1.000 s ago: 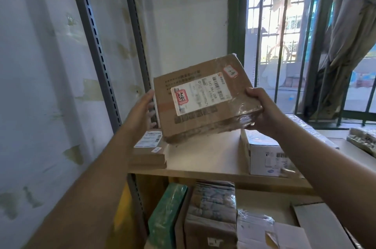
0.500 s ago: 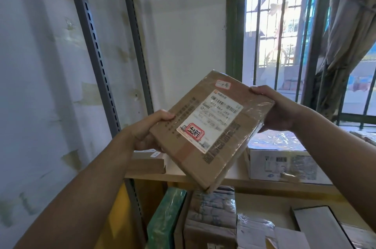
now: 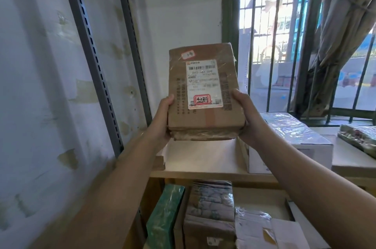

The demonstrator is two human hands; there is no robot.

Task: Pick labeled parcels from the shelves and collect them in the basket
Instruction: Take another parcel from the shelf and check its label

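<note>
A flat brown cardboard parcel (image 3: 203, 90), wrapped in clear tape, is held upright in the air above the upper shelf (image 3: 203, 169). Its white shipping label with a barcode and a red-framed sticker faces me. My left hand (image 3: 162, 118) grips its lower left edge, thumb on the front. My right hand (image 3: 246, 114) grips its lower right edge the same way. No basket is in view.
A white taped box (image 3: 291, 143) sits on the shelf to the right, a small brown box (image 3: 157, 162) behind my left arm. Below stand a green parcel (image 3: 164, 214) and several brown and white parcels (image 3: 209, 216). Grey slotted uprights (image 3: 91, 65) and a barred window (image 3: 284, 35) flank the shelf.
The parcel has been turned from a tilted, sideways position to upright with its label facing me. Both hands have shifted to its lower corners.
</note>
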